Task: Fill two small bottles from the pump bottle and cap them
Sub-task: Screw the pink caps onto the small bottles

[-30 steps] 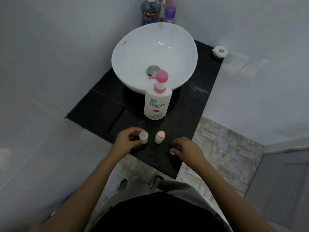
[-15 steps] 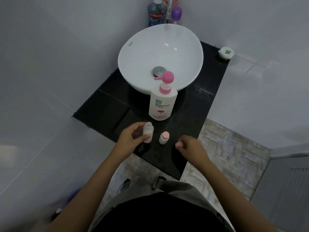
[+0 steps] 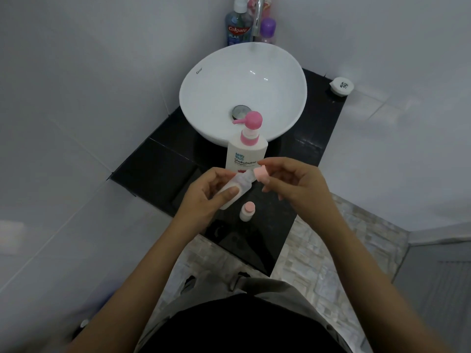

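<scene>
Nearest the viewer, the person's two forearms reached forward from the bottom of the view over the near edge of the glossy black stone table (image 3: 158, 159). A small white plastic bottle with a pink cap (image 3: 246, 211) stood upright and untouched on that edge, just below the hands, probably waiting its turn. Above it, the left hand (image 3: 209, 193) was wrapped around a small translucent plastic bottle (image 3: 235, 188), thumb across its side, holding it lifted and tilted with its neck toward one o'clock. The right hand (image 3: 293, 182) pinched that bottle's small pink cap (image 3: 261, 173) at the neck between curled fingertips, apparently to unscrew it for filling; whether the cap was off could not be told. Just beyond, at twelve o'clock, stood the white pump bottle with a pink pump head (image 3: 246, 149), spout pointing left. Farthest was the round white ceramic basin (image 3: 219, 80).
</scene>
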The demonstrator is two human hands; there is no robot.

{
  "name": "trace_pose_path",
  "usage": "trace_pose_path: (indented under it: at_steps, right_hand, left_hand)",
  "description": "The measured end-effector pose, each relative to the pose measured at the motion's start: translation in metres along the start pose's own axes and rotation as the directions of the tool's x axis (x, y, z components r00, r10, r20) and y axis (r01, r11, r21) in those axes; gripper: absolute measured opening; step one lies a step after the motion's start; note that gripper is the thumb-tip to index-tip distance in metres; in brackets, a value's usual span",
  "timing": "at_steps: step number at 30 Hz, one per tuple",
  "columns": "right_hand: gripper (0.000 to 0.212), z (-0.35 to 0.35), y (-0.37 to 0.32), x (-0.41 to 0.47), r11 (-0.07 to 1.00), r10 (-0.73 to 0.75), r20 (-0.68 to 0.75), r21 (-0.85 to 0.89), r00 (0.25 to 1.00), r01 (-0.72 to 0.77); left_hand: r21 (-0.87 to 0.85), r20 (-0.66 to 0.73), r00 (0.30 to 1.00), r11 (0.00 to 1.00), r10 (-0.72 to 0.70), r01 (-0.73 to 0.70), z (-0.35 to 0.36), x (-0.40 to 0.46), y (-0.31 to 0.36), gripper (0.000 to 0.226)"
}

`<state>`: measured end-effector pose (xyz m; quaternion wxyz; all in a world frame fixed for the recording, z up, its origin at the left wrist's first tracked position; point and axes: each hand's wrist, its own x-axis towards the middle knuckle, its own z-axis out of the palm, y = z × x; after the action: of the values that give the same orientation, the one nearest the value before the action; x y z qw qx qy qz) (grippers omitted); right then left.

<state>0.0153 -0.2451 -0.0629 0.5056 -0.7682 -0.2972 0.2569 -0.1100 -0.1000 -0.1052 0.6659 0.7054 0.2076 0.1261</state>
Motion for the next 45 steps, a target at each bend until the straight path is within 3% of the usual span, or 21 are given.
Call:
trace_pose_path:
  at_steps: [8,13,17,23,27,33,37,39,43,45]
  right_hand:
    - [0.029,-0.01,-0.005,-0.004,0.995,-0.069,0.116,-0.064,0.991,0.076]
    - [0.009,-0.01,-0.005,-0.002,0.997,0.015,0.066,-0.083,0.998,-0.01]
    - [0.025,-0.009,-0.007,-0.002,0.986,0.046,0.038,-0.159,0.998,-0.039]
    - [0.024,-0.021,-0.009,-0.007,0.997,-0.016,0.131,-0.07,0.991,0.025]
    - [0.015,-0.013,-0.005,-0.008,0.999,0.02,0.06,-0.051,0.998,-0.017]
    - [0.045,-0.003,-0.006,-0.008,0.993,0.091,-0.051,-0.077,0.995,-0.095]
    - [0.023,-0.011,-0.009,-0.01,0.994,0.042,0.072,-0.102,0.997,-0.034]
    - [0.026,-0.015,-0.009,-0.012,0.994,-0.009,0.128,-0.11,0.992,0.024]
    - [0.011,-0.01,-0.01,-0.013,0.996,0.018,0.067,-0.093,0.998,-0.012]
    - [0.032,-0.005,-0.011,-0.013,0.995,0.055,-0.003,-0.085,0.998,-0.056]
  left_hand:
    - [0.059,0.036,0.999,0.998,0.022,-0.024,0.005,-0.002,0.011,0.016]
    - [0.046,0.021,0.999,0.998,0.041,-0.042,0.007,-0.002,0.016,0.015]
    - [0.049,0.014,0.999,0.998,0.037,-0.038,0.008,-0.002,0.018,0.014]
    - [0.042,-0.006,0.999,0.998,0.037,-0.037,0.01,-0.001,0.021,0.014]
    - [0.046,-0.005,0.999,0.998,0.038,-0.038,0.01,-0.002,0.022,0.013]
    - [0.026,0.001,0.999,0.999,0.034,-0.034,0.01,-0.004,0.024,0.012]
    - [0.02,-0.006,1.0,1.0,0.021,-0.021,0.008,-0.005,0.025,0.013]
    - [0.023,-0.006,1.0,1.0,0.019,-0.019,0.008,-0.006,0.025,0.012]
    - [0.022,-0.004,1.0,0.999,0.029,-0.029,0.009,-0.007,0.026,0.014]
    - [0.027,0.0,0.999,0.999,0.032,-0.032,0.01,-0.009,0.026,0.014]
